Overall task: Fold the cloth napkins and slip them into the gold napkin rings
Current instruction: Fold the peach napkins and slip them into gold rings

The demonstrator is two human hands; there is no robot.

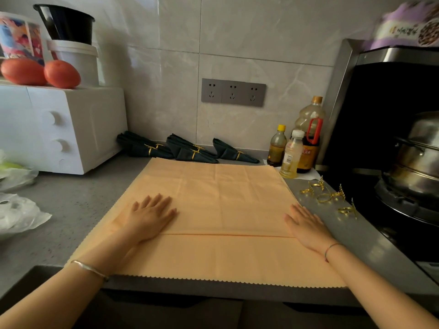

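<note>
- The orange napkin [221, 198] lies spread flat on the grey desk [71, 210]. Its zigzag near edge runs along the desk's front edge.
- The left grip [152, 217], a bare hand, rests palm down on the left part of the napkin. Its fingers are straight and slightly spread, and it holds nothing.
- The right grip [307, 227] also lies flat and palm down, with straight fingers, on the napkin's right edge. It holds nothing.
- A straight line crosses the cloth from one grip to the other. I cannot tell whether it is a crease or a folded edge.
- Several loose gold napkin rings [324, 198] with leaf ornaments lie on the desk to the right of the napkin. They are near the right grip but apart from it, just beside the black stove [392, 210].
- Folded dark napkins [187, 150], each with a gold ring round it, lie in a row by the tiled wall, just beyond the orange napkin's far edge.
- Bottles [308, 136] stand at the napkin's far right corner.
- A steel pot [415, 150] sits on the stove.
- A white oven [59, 129] stands at the left with two tomatoes [61, 73] on top.
- A silver bangle [90, 269] circles the left wrist.
</note>
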